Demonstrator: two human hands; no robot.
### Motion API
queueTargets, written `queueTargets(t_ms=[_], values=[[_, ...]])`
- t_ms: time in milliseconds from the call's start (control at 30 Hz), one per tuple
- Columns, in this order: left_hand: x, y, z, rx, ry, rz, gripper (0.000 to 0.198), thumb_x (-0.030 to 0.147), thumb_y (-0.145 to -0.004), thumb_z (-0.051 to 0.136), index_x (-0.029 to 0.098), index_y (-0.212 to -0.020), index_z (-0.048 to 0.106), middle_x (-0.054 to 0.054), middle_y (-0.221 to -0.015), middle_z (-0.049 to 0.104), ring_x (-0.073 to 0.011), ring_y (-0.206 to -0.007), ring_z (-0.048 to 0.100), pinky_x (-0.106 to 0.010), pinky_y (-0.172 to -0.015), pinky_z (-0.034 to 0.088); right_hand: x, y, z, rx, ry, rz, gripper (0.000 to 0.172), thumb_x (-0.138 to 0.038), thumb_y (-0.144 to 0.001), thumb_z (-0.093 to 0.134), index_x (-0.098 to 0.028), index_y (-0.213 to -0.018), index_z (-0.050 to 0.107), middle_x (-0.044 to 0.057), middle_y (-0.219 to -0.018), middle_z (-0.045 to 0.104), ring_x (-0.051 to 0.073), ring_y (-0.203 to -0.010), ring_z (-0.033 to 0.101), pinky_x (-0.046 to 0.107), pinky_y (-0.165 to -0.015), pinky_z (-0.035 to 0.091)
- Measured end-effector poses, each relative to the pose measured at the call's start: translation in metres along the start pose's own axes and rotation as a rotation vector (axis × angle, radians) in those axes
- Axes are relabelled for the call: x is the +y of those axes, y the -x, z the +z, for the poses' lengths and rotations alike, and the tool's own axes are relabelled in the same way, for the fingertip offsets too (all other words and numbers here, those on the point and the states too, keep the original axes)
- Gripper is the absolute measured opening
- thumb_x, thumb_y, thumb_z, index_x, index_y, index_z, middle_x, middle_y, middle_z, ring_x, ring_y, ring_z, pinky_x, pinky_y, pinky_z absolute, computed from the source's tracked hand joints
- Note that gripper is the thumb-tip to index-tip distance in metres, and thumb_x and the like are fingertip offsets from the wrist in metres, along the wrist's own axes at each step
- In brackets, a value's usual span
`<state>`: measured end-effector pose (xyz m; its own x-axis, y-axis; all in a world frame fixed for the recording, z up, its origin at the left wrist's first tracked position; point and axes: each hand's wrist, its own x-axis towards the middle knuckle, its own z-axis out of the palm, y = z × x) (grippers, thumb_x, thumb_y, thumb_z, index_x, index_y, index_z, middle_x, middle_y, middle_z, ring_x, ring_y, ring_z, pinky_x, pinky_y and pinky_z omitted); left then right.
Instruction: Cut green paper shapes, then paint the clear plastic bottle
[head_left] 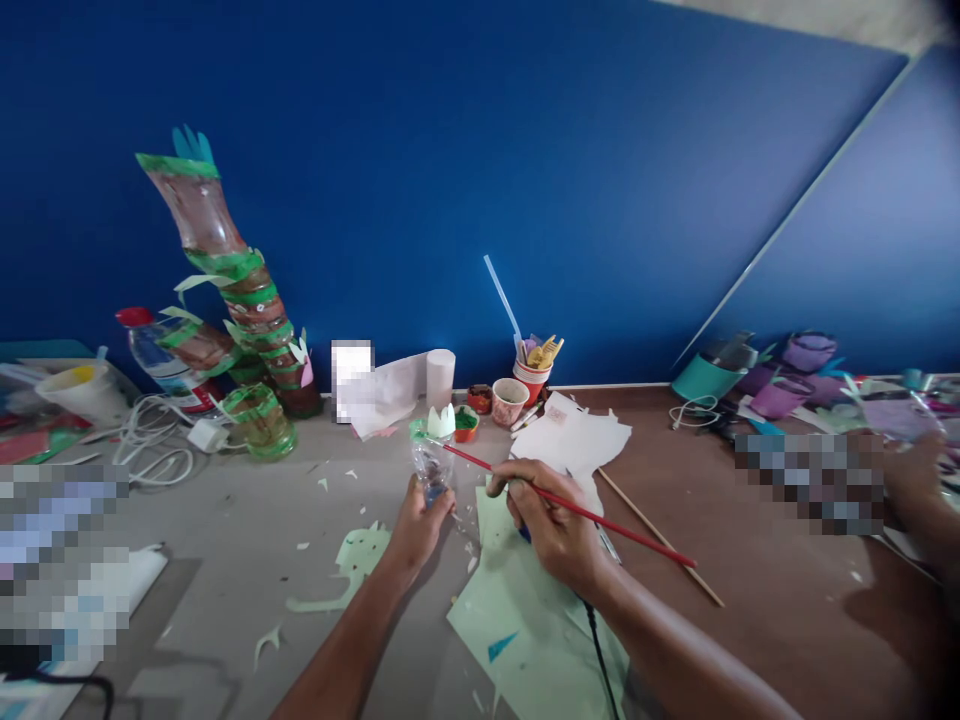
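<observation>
A small clear plastic bottle piece [433, 470] stands on the bench [247, 540], gripped around its lower part by the left hand [420, 520], whose fingers are curled shut on it. Its top edge carries a band of green, and the tip of a long red paintbrush [570, 505] touches that rim. The right hand [551, 530] is closed on the brush in a pen-like pinch, with the handle running back past its knuckles and away from the bottle. Under that hand lies a pale green paper sheet [525, 620], and just beyond its fingers a white paper sheet [574, 440]. A thin wooden stick [660, 537] lies on the bench to the outer side of the right hand. Beyond both hands, against the blue wall, sit a small pot of green paint [466, 423], a paper cup [510, 402] and a red cup of tools [532, 375]. Far off past the left hand rises a leaning tower of green-banded bottles [240, 290] (its contents too murky to make out).
</observation>
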<state>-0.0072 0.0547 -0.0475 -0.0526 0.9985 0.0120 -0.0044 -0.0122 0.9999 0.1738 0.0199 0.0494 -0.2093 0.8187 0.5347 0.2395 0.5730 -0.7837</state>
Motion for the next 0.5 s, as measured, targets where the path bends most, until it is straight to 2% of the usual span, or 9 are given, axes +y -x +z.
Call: queueTargets(t_ms=[300, 500], values=[[0.0019, 0.0012, 0.0009, 0.023, 0.047, -0.009, 0.019, 0.033, -0.073, 0.068, 0.02, -0.078, 0.055, 0.001, -0.068, 0.059, -0.0161, -0.067, 0.055, -0.031, -0.07, 0.042, -0.0043, -0.0012, -0.0037, 0.012, 0.028, -0.004, 0.025, -0.022, -0.096, 0.043, -0.021, -0.107, 0.064, 0.006, -0.087, 0.068, 0.013, -0.062, 0.057, 0.026, -0.057, 0.047], [-0.0041, -0.0011, 0.0004, 0.031, 0.045, -0.011, 0.018, 0.03, -0.074, 0.067, 0.02, -0.083, 0.056, 0.001, -0.069, 0.06, -0.0159, -0.067, 0.057, -0.03, -0.069, 0.043, -0.0087, -0.0032, -0.0044, -0.008, 0.065, 0.032, 0.025, -0.021, -0.094, 0.043, -0.019, -0.104, 0.066, 0.005, -0.08, 0.067, 0.012, -0.058, 0.055, 0.025, -0.053, 0.043]])
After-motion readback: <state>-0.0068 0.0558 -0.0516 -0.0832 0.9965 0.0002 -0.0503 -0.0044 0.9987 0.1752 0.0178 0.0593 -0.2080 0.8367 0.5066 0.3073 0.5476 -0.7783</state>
